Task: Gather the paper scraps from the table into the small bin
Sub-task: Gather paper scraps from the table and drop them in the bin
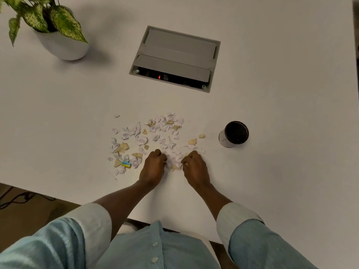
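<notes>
Nearest the camera, rolled light-blue shirt sleeves lead to two bare forearms reaching over the table's near edge. The left hand and the right hand rest knuckles-up, close together, at the near edge of the scatter. Both sets of fingers are curled inward around a small mound of paper scraps bunched between the hands. Whether either hand has lifted any is not visible.

Progress: judged early. Most scraps, white and tan, lie loose across the table, spreading left and beyond the hands. One small blue-and-yellow piece lies among the left-hand scraps. A few tan pieces lie toward the small bin. The bin, a dark-lined cylindrical cup, stands upright to the right of the scatter, apart from it. Its interior is too dark to confirm contents. Remaining: collect the mound, transfer it, then clear the outlying pieces.

Surface: plain white, matte. Farther back, a grey recessed cable box is set into the tabletop, its flap partly open, a red light inside. At far left stands a potted plant in a white pot. Dark floor with cables shows below the table's left edge.
</notes>
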A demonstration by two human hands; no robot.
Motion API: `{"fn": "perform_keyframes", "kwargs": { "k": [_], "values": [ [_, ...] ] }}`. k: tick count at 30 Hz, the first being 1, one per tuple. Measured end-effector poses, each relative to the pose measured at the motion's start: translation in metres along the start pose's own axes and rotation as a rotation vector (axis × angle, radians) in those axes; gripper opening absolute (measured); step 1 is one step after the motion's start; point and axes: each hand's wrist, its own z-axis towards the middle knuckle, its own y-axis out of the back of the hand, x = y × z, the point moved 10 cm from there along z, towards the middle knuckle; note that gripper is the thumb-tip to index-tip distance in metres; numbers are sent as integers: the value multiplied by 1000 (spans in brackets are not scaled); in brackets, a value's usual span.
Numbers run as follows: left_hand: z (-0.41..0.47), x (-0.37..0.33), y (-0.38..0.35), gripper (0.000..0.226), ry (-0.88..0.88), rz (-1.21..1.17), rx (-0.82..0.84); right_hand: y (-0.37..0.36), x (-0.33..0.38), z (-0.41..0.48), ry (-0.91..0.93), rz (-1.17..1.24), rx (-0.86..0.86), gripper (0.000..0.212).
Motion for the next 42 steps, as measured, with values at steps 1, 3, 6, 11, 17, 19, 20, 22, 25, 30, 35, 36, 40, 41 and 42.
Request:
{"fn": "perform_keyframes", "kwargs": {
  "k": [1, 3, 6, 11, 17, 19, 20, 22, 25, 30, 35, 36, 40, 41, 42],
  "values": [
    [1, 0, 2, 24, 3, -21, -15, 5, -6, -1, -42, 84, -28, 13],
    [5, -4, 10, 25, 11, -82, -57, 19, -19, -4, -129, 245, -94, 11],
    [12, -22, 31, 18, 5, -180, -139, 44, -33, -7, -224, 412, -171, 12],
    [39, -92, 59, 6, -61, -322, -184, 109, -51, -5, -305, 538, -351, 15],
    [85, -194, 68, 12, -239, -338, -141, 183, -81, 8, -411, 430, -461, 6],
    [99, -219, 62, 13, -274, -287, -115, 201, -92, 11, -467, 357, -486, 8],
    [106, -229, 58, 14, -281, -254, -97, 207, -98, 13, -494, 334, -487, 9],
    [118, -243, 47, 14, -290, -191, -52, 217, -108, 18, -525, 299, -478, 11],
    [130, -255, 31, 14, -284, -131, 33, 223, -119, 25, -547, 286, -444, 16],
    [138, -270, 14, 26, -278, -115, 148, 222, -134, 30, -591, 327, -378, 27],
    [134, -271, 6, 36, -322, -119, 206, 228, -139, 28, -602, 256, -385, 35],
    [133, -268, 5, 44, -316, -135, 214, 229, -138, 27, -608, 249, -395, 34],
    [126, -252, 14, 61, -318, -236, 154, 234, -127, 22, -585, 245, -469, 29],
    [125, -247, 19, 54, -325, -253, 114, 235, -123, 21, -571, 248, -490, 27],
    [123, -240, 24, 47, -328, -264, 67, 235, -118, 21, -552, 255, -507, 26]
  ]
}}
